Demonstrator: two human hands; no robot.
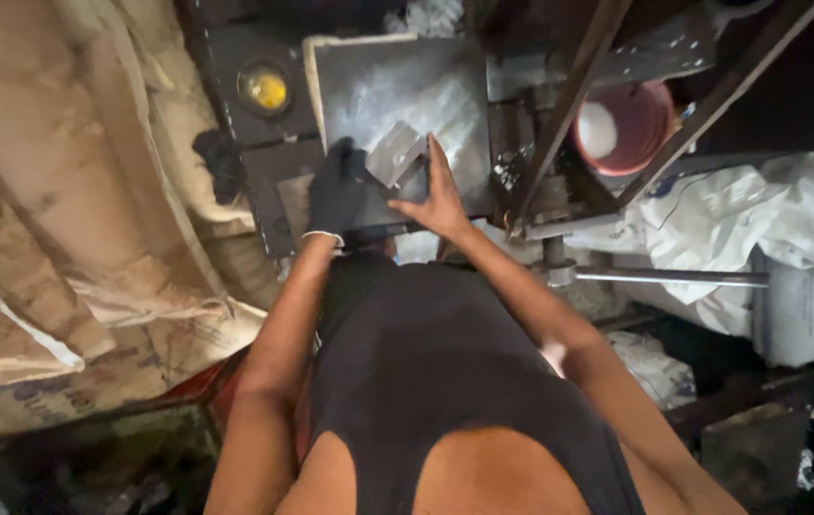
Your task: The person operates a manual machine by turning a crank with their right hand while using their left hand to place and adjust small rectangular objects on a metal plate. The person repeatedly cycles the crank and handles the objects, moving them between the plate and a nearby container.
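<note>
Your dark-shirted torso fills the foreground, both arms stretched ahead. Your gloved left hand (337, 188) presses, fingers curled, against the near edge of a small grey metal piece (397, 153), steadying it on the dusty steel plate (445, 105). Your bare right hand (437, 195) lies flat, fingers spread, bracing its other side. A red bowl (638, 129) sits to the right.

A red bucket (628, 124) holding white powder sits behind slanted metal bars (569, 105); worn sacks (73, 219) hang left, white bags (760, 229) right.

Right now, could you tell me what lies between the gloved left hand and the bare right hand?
A small grey metal block, seen in the head view.
</note>
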